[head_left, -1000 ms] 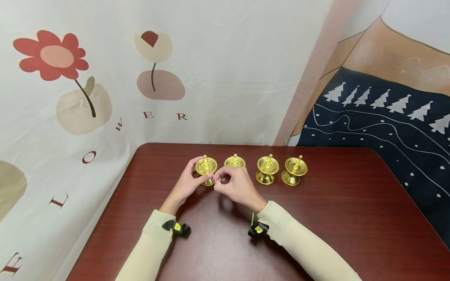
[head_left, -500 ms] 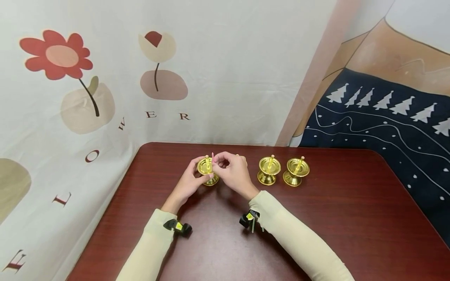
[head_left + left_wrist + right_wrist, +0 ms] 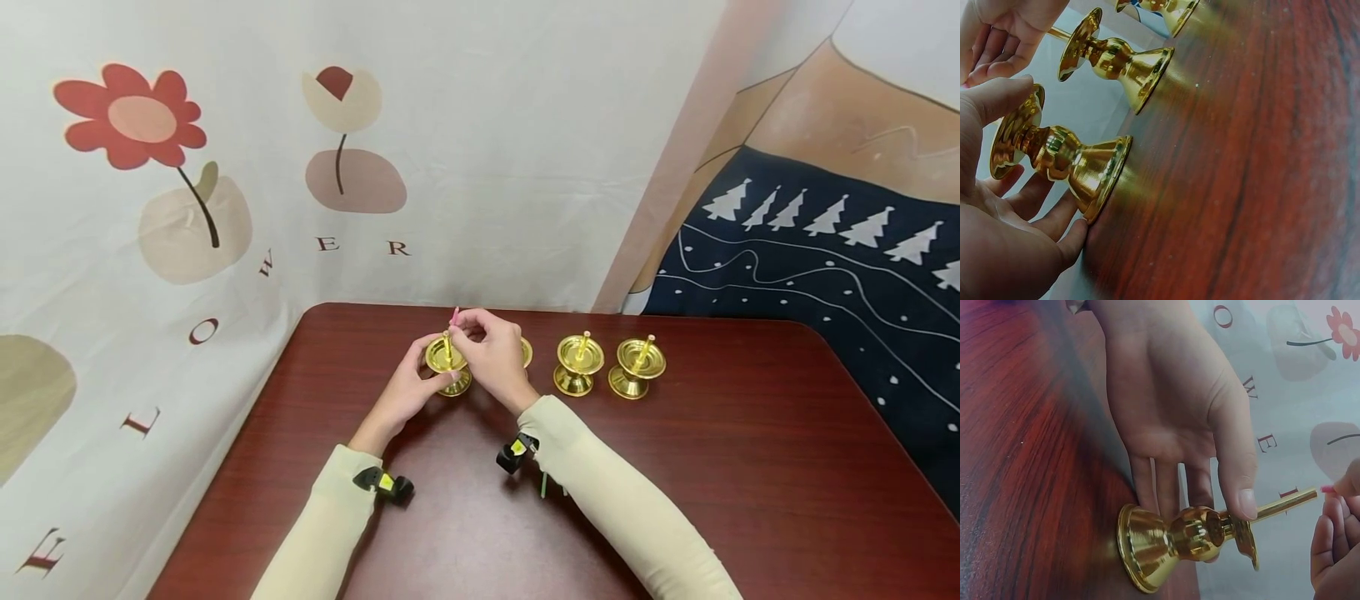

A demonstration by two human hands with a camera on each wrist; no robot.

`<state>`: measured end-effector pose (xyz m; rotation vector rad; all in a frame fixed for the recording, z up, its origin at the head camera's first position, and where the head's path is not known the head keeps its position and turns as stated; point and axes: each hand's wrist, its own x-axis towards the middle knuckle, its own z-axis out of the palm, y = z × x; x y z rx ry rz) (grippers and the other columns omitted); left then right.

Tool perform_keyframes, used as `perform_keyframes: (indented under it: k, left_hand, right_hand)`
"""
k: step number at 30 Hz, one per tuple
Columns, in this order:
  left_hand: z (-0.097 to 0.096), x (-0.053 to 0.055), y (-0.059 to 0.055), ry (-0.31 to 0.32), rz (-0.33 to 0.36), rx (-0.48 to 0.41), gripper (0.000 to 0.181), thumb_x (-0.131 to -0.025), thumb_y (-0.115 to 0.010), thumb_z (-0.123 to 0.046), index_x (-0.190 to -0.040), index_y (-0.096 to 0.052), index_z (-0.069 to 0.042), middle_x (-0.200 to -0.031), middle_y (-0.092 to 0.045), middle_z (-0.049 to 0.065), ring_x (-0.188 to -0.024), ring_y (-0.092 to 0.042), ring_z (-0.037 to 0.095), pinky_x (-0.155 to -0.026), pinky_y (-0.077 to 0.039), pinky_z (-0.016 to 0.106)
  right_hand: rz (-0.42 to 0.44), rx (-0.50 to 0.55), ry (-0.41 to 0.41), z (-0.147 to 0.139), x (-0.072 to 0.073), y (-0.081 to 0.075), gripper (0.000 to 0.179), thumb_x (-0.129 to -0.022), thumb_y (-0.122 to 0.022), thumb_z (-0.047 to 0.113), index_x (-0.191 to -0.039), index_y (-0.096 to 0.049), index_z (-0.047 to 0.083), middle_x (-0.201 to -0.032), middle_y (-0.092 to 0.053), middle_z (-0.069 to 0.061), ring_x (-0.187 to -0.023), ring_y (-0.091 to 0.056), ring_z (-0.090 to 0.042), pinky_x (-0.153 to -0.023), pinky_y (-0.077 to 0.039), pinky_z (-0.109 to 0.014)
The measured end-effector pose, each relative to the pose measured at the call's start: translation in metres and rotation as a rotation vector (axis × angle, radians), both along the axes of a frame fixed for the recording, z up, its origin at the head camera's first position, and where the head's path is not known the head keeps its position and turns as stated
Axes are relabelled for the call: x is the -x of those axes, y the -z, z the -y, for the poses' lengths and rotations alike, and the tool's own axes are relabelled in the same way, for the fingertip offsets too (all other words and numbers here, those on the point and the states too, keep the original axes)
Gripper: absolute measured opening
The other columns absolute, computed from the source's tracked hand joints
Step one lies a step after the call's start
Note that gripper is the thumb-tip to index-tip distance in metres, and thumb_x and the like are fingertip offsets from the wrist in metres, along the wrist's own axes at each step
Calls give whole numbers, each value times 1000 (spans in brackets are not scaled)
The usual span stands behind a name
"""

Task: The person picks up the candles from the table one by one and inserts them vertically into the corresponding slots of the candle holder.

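My left hand (image 3: 408,385) grips the leftmost gold candle holder (image 3: 1057,153). The thumb lies at its dish rim and the fingers reach round the far side, while its flared base stands on the table. From the dish rises a slim gold tube (image 3: 1288,504). Thumb and index finger of my right hand (image 3: 493,354) pinch a thin pink stick (image 3: 454,316), held just over the tube's top. In the right wrist view the stick's pink end (image 3: 1327,489) shows right at the tube's mouth. Most of the stick is hidden by the fingers.
A second gold holder (image 3: 527,353) stands behind my right hand, partly hidden. Two more, a third holder (image 3: 574,381) and a fourth (image 3: 628,385), stand to its right on the dark red wooden table (image 3: 675,483). A printed cloth (image 3: 510,167) hangs behind the table.
My right hand has lifted the pink stick from beside the left thumb up to the top of the tube. My left hand keeps its hold on the candle holder; the view has shifted slightly.
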<state>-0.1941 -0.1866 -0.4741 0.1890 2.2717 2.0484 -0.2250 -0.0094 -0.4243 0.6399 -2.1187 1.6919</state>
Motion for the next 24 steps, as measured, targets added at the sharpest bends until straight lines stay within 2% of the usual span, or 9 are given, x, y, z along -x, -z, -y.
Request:
perform_keyframes:
  k: [10, 16, 24]
  left_hand:
    - [-1, -2, -4, 3, 10, -10, 75, -100, -74, 2, -163, -36, 0, -158, -53, 27, -141, -55, 40, -95, -52, 20]
    - [-1, -2, -3, 5, 8, -6, 74, -101, -74, 2, -164, -36, -1, -157, -53, 26, -142, -54, 39, -95, -52, 21]
    - [0, -2, -2, 8, 13, -7, 73, -101, -74, 1, -164, -36, -2, -156, -54, 24, -141, -55, 38, -95, -53, 21]
  right_hand:
    - [-53, 4, 18, 7, 4, 3, 6, -97, -75, 1, -101, -78, -2, -90, -78, -10, -78, -71, -19, -71, -56, -25]
    - [-76, -10, -5, 8, 6, 4, 9, -98, -73, 1, -102, -78, -5, -93, -78, -12, -79, -72, -20, -71, -58, -27]
    - [-191, -85, -2, 6, 6, 4, 6, -98, -73, -1, -102, -77, -4, -95, -78, -12, -79, -71, -21, -68, -61, -37]
